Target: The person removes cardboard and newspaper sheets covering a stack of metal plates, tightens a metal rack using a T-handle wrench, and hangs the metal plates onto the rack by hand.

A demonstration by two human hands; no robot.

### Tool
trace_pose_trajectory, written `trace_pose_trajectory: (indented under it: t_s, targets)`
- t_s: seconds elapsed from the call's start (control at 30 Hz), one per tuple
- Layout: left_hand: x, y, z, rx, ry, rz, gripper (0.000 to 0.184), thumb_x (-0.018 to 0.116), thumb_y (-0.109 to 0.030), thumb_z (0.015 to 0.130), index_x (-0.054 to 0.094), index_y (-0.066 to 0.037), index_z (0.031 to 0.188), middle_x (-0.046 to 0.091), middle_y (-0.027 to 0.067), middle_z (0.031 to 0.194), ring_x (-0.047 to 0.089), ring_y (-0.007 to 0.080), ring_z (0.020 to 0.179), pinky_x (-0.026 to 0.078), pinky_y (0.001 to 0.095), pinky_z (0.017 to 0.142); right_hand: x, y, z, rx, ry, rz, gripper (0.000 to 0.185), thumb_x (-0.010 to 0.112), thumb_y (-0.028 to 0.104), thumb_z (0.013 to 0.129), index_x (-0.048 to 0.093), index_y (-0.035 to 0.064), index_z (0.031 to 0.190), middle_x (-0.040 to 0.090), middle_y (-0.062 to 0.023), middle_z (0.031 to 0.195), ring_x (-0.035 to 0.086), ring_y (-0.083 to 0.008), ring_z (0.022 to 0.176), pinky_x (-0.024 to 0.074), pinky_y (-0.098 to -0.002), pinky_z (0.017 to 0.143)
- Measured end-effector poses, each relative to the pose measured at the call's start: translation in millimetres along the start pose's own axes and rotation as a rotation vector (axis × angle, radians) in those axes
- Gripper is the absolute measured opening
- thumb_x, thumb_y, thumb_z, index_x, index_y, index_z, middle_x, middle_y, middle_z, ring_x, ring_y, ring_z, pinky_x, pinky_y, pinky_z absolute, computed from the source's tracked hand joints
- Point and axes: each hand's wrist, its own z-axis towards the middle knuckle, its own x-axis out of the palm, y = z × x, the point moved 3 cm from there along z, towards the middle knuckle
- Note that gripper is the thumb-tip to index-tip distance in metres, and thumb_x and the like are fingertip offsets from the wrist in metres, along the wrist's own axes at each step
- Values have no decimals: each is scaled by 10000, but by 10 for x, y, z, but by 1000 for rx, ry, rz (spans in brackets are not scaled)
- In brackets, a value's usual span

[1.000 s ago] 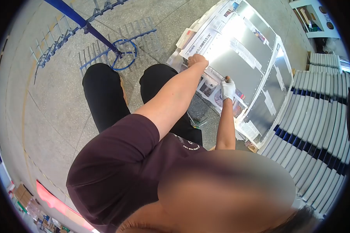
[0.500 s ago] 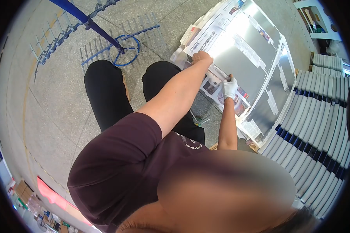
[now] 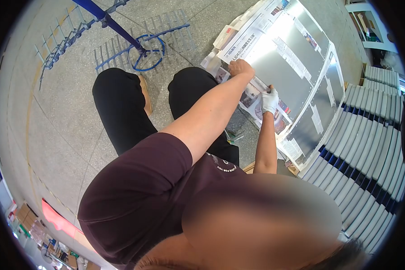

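Plain silver-grey metal panel, my white-gloved right hand at its near edge.
Along the panel's left edge, the newspaper is white with black headline print; a printed white strip crosses the grey. My sleeve is dark maroon, my trousers black.

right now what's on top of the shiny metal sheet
Strips of newspaper lie on the metal sheet; the surface beneath them is covered and can't be seen.

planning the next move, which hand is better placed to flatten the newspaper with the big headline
Probably the left hand: it is bare and right beside the headline newspaper. The gloved right hand is farther from that sheet, at the near edge of the metal panel.
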Motion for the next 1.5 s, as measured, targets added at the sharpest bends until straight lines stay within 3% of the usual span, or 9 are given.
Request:
trace_pose_trajectory:
  t_s: [0.37, 0.47, 0.8, 0.97, 1.03, 1.2, 1.3, 1.4, 1.5]
  targets:
    - [51, 149, 389, -151, 238, -235, 409, 651, -281, 785, 643, -51, 1123, 616, 146, 1197, 562, 298, 1149, 475, 350, 957, 4, 9, -9, 38, 4, 19, 409, 654, 141, 720, 643, 13, 1108, 664, -153, 850, 634, -261, 781, 497, -340, 746]
    - [40, 152, 361, -111, 152, -171, 394, 654, -267, 787, 647, -5, 1081, 661, 176, 1078, 657, 280, 983, 533, 325, 828, -17, 11, -13, 24, -10, 28, 385, 647, 143, 721, 649, 17, 1086, 664, -156, 836, 637, -266, 770, 497, -344, 737]
    - [-91, 110, 175, -54, 165, -41, 466, 641, -305, 784, 625, -15, 1148, 612, 173, 1198, 585, 303, 1130, 471, 349, 951, 61, -61, -19, -1, -38, -8, 337, 615, 138, 741, 649, 27, 1058, 662, -164, 821, 641, -253, 753, 493, -346, 714]
    - [-76, 149, 219, 3, 221, -67, 475, 662, -294, 758, 636, 5, 1126, 611, 194, 1195, 602, 295, 1107, 475, 331, 937, -33, 258, -564, 142, 33, 476, 271, 571, 74, 813, 653, 19, 1066, 668, -141, 882, 636, -199, 820, 495, -324, 784]
    - [-135, 172, 237, 28, 208, -90, 445, 646, -277, 774, 630, -23, 1139, 605, 181, 1206, 581, 300, 1136, 471, 365, 951, 52, 287, -1067, 13, 167, 387, 225, 525, 103, 858, 672, 76, 1026, 676, -138, 888, 644, -215, 830, 496, -322, 783]
    - [-255, 118, 268, 68, 151, -270, 421, 651, -248, 756, 644, 21, 1080, 632, 210, 1140, 612, 327, 1072, 481, 365, 919, 939, -342, -2684, 267, 922, -73, 275, 539, 249, 838, 673, 41, 959, 662, -214, 991, 626, -386, 974, 494, -422, 844]
    - [-269, -27, 246, 231, 79, -286, 377, 685, -220, 726, 676, 10, 1025, 690, 171, 962, 686, 276, 825, 533, 328, 722, 1119, -540, -3171, 315, 1160, -187, 286, 540, 261, 832, 673, 45, 966, 662, -212, 996, 623, -388, 981, 494, -428, 844]
    - [-575, -221, -315, 465, 211, -277, 344, 685, -212, 753, 666, 25, 1002, 691, 141, 905, 674, 228, 802, 522, 313, 724, 1166, -582, -3226, 287, 1187, -189, 298, 541, 273, 826, 673, 49, 973, 662, -210, 1000, 620, -390, 989, 494, -433, 845]
    - [-709, -197, -911, 951, 185, -340, 310, 670, -210, 789, 653, 23, 991, 683, 113, 856, 655, 197, 785, 512, 307, 728, 1306, -667, -3271, 268, 1156, -166, 311, 542, 285, 821, 673, 52, 980, 662, -209, 1005, 617, -393, 997, 494, -439, 846]
